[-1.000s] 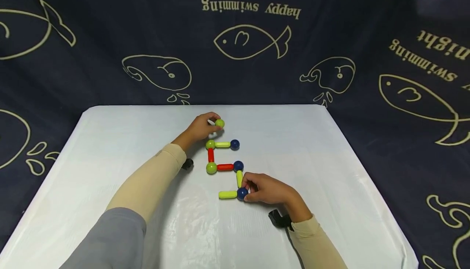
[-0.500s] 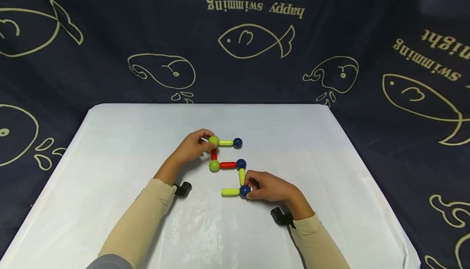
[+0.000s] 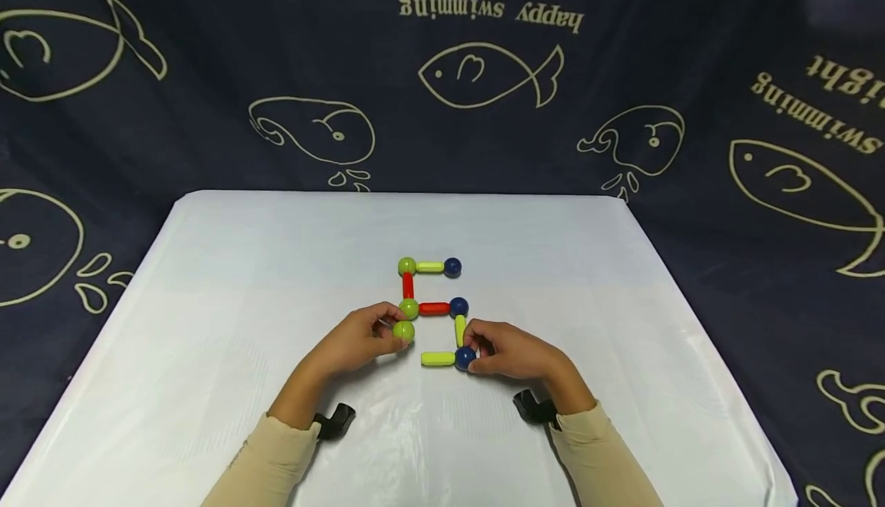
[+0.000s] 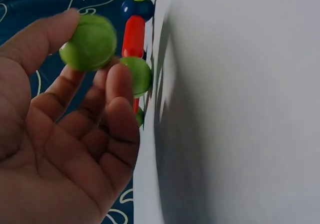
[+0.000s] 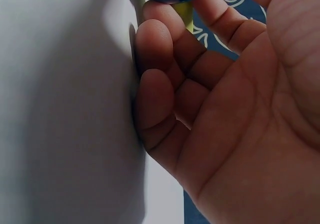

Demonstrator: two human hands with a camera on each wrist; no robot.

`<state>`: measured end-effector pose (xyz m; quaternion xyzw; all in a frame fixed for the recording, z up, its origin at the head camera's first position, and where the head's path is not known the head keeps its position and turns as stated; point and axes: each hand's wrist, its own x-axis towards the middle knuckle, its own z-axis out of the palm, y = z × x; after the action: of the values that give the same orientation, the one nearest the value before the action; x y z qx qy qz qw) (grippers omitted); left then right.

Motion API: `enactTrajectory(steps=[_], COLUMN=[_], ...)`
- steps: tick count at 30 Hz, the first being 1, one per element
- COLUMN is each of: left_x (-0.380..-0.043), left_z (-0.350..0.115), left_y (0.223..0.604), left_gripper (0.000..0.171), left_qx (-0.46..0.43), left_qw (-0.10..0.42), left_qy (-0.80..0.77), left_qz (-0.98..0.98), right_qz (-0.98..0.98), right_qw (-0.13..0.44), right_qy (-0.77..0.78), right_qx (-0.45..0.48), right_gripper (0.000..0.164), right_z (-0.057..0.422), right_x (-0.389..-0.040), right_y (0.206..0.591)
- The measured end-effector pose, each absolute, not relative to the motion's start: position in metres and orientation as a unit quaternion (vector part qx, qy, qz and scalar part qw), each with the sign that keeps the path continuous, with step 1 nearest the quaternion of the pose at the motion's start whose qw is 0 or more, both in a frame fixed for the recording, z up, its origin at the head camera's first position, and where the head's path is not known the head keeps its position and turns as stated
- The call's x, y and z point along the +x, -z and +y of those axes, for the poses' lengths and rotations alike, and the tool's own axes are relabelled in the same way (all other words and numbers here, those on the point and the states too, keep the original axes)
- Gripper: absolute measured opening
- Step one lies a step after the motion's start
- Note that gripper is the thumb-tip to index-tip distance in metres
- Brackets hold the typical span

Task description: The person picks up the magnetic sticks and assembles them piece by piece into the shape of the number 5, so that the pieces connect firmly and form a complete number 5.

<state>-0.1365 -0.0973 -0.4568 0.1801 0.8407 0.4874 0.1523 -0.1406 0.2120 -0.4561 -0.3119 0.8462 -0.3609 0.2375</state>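
My left hand [image 3: 361,339] pinches a green ball [image 4: 89,42] between thumb and fingertips, just below the middle-left green ball [image 3: 409,308] of a figure of balls and rods on the table. My right hand [image 3: 515,351] holds the blue ball [image 3: 465,358] at the figure's lower right corner with thumb and fingers. From that ball a lime rod [image 3: 439,359] points left with a bare end; another lime rod [image 3: 460,330] runs up to a blue ball [image 3: 459,306]. Red rods [image 3: 435,309] form the middle bar and upper left side. A lime rod [image 3: 431,267] ending in a blue ball [image 3: 452,266] makes the top.
A white sheet covers the table [image 3: 276,230]. Behind and beside it hangs a dark blue cloth [image 3: 498,146] printed with fish and whales. Each wrist wears a small black camera mount [image 3: 336,421].
My left hand has carried the green ball from beyond the figure's top down its left side, to near the middle bar. The right hand keeps holding the blue ball; the view has shifted slightly.
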Motion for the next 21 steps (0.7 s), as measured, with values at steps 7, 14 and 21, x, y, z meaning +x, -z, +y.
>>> enactTrajectory(steps=[7,14,21], left_x=[-0.125,-0.122,-0.121], left_z=[-0.095,-0.091,-0.090], left_y=[0.464,0.470,0.470], left_gripper=[0.029,0.029,0.028], left_qx=[0.214,0.228,0.229], left_qw=[0.166,0.158,0.150], left_qy=[-0.460,-0.447,-0.440], left_qz=[0.846,0.850,0.855], right_qz=[0.844,0.844,0.845], right_qw=[0.232,0.232,0.232], right_qy=[0.362,0.367,0.368], right_qx=[-0.319,-0.314,-0.312], right_gripper=[0.026,0.026,0.026], right_z=[0.211,0.211,0.209], right_x=[-0.141,-0.140,-0.142], right_y=[0.457,0.458,0.459])
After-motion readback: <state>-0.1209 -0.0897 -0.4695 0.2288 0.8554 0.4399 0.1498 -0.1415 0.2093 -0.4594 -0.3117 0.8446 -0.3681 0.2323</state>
